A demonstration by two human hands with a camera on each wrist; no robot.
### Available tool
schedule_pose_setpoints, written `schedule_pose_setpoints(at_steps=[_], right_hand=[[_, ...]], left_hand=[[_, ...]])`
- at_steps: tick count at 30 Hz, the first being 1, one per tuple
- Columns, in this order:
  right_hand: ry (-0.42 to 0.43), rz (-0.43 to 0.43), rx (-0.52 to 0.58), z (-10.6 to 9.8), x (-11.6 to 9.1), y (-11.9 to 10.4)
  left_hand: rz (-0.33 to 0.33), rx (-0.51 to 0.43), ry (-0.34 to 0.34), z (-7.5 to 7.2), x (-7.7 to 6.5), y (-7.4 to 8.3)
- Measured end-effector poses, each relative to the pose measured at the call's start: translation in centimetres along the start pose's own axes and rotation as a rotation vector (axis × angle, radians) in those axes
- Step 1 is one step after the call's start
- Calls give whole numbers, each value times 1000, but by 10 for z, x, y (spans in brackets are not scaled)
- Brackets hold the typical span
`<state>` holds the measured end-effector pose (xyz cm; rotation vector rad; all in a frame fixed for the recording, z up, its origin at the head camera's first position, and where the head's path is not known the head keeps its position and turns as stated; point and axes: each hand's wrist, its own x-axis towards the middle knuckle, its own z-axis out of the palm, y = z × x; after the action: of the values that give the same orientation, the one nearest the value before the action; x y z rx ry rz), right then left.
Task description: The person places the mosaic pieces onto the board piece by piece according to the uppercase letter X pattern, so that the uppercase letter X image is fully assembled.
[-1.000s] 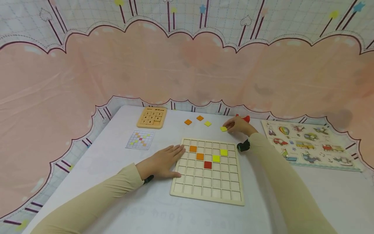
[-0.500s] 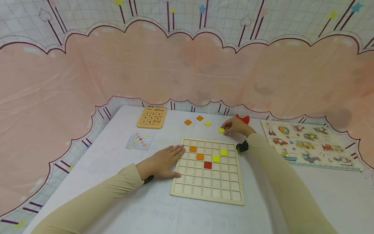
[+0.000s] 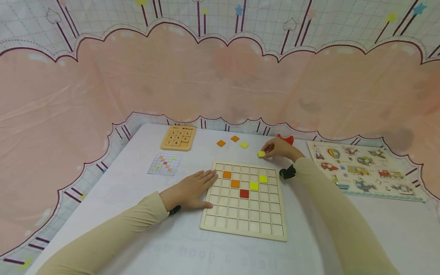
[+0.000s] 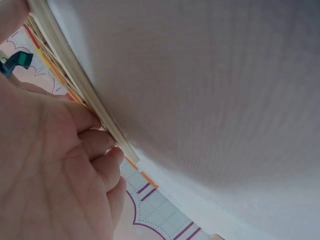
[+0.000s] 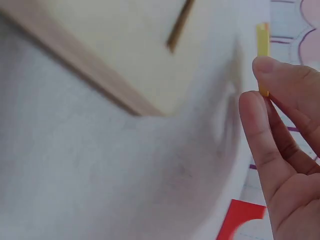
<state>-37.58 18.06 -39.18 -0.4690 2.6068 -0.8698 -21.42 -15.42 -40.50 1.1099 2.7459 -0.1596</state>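
My right hand [image 3: 280, 148] pinches a small square yellow tile [image 3: 261, 154] between thumb and fingertips, beyond the far right corner of the wooden grid board [image 3: 223, 222]. Seen edge-on in the right wrist view, that yellow tile [image 5: 263, 55] sits at the fingertips. My left hand [image 3: 189, 191] lies with fingers spread at the board's left edge; the left wrist view has its fingers along the board's side [image 4: 85, 85]. Set in the grid are two orange tiles [image 3: 227, 175], two yellow tiles [image 3: 254, 186] and a red tile [image 3: 244, 194].
Loose orange tiles [image 3: 221, 143] and a yellow tile [image 3: 244, 145] lie behind the board. A pattern card [image 3: 165, 164] and a number puzzle [image 3: 178, 138] are at the left. A red piece [image 3: 287, 139] lies behind my right hand; a picture puzzle [image 3: 366, 172] is at the right.
The right hand has drawn the yellow tile slightly toward the board, and the tile now looks more tilted. The left hand and the board have stayed in place.
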Motion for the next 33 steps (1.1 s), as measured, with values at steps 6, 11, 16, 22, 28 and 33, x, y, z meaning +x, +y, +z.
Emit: schedule_pose_setpoints(at_steps=[6,11,16,22,28,33], right_hand=[[7,-56,-3,-2,-14,-6],[-4,-84,6,4,-32,-15],[-2,-107,14,15,-48,-24],[37,-164,48,32,-62,-32],[65,-193,103,50,-74,-44],[47,-250,158,64,-84,-55]], left_hand=[[-1,12,-3,1,1,0],[1,14,0,1,1,-1],[2,16,-2,2,2,-1],[3,12,-10,1,1,-1],[2,6,-12,0,3,-1],[10,0,-7,0,3,0]])
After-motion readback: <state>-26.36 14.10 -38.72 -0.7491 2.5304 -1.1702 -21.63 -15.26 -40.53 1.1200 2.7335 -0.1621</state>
